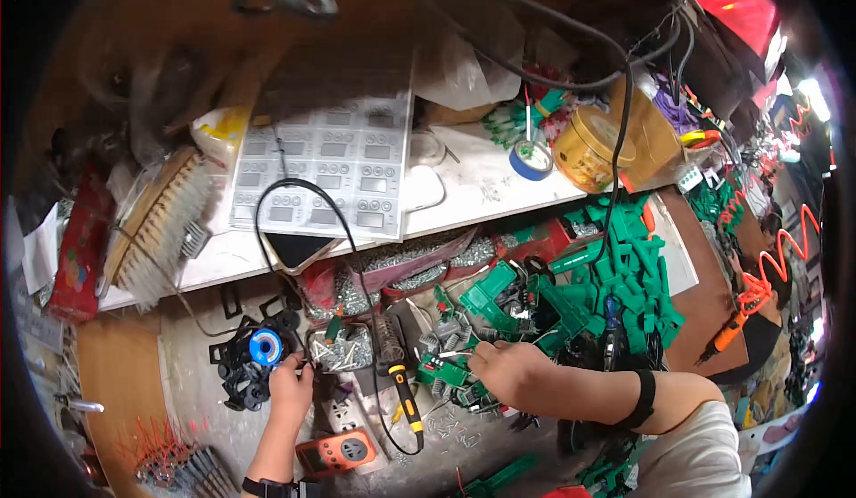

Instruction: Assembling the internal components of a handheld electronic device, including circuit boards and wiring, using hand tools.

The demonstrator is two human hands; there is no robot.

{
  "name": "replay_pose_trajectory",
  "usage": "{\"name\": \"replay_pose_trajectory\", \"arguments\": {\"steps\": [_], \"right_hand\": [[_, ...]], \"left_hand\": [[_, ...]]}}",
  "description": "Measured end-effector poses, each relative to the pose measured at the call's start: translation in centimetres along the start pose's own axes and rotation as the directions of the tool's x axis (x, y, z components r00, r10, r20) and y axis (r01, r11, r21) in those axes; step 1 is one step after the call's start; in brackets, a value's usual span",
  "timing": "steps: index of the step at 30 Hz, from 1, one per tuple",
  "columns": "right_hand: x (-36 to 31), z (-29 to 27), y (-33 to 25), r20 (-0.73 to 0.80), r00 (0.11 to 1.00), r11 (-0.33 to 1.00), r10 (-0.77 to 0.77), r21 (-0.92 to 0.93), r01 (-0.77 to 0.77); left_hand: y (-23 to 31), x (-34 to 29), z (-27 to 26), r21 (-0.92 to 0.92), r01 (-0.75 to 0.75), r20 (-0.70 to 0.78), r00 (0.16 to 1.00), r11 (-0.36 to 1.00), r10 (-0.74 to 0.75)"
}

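My left hand (pixel 292 389) is beside a solder spool (pixel 266 346) with a blue rim, which rests among black plastic parts (pixel 239 375). Its fingers are curled together, and what they hold, if anything, is too small to tell. My right hand (pixel 513 375) pinches the edge of a small green circuit board (pixel 443 370) over a pile of metal springs and boards. A white wire shows at its fingertips. Between my hands, a soldering iron (pixel 407 400) with a yellow and black handle stands tip up in its coil holder (pixel 390 342).
An orange meter-like box (pixel 337 451) lies near me. Behind are bins of screws (pixel 341 348), green plastic housings (pixel 637 275) and a white shelf (pixel 486 177) with a brush (pixel 152 222) and a printed sheet (pixel 330 164). A black cable (pixel 357 275) loops overhead. An orange electric screwdriver (pixel 727 333) hangs right.
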State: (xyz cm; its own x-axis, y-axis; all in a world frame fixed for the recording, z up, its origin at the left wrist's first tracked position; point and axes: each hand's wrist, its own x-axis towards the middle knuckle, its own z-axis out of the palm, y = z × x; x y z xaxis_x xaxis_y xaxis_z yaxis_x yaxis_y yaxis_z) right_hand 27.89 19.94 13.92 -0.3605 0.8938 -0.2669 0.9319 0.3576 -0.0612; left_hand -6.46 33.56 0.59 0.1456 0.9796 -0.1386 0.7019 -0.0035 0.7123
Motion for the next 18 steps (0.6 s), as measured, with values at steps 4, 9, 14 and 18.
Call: {"name": "replay_pose_trajectory", "arguments": {"steps": [4, 9, 14, 18], "right_hand": [[0.3, -1.4, 0.8, 0.297, 0.955, 0.974, -0.021, -0.21, 0.087], [-0.4, -3.1, 2.9, 0.093, 0.99, 0.969, 0.108, -0.235, -0.083], [1.0, -6.4, 0.6, -0.032, 0.998, 0.988, -0.061, -0.145, 0.056], [-0.9, -7.8, -0.5, -0.147, 0.972, 0.976, -0.182, -0.146, 0.161]], "left_hand": [[2.9, -1.1, -0.6, 0.27, -0.063, 0.042, 0.998, 0.961, 0.054], [6.1, -4.5, -3.6, 0.322, -0.193, -0.087, 0.969, 0.927, 0.232], [6.0, -10.4, -8.9, 0.488, -0.167, -0.156, 0.949, 0.856, 0.274], [5.2, -15.1, -13.3, 0.485, -0.129, -0.352, 0.877, 0.865, 0.328]]}}
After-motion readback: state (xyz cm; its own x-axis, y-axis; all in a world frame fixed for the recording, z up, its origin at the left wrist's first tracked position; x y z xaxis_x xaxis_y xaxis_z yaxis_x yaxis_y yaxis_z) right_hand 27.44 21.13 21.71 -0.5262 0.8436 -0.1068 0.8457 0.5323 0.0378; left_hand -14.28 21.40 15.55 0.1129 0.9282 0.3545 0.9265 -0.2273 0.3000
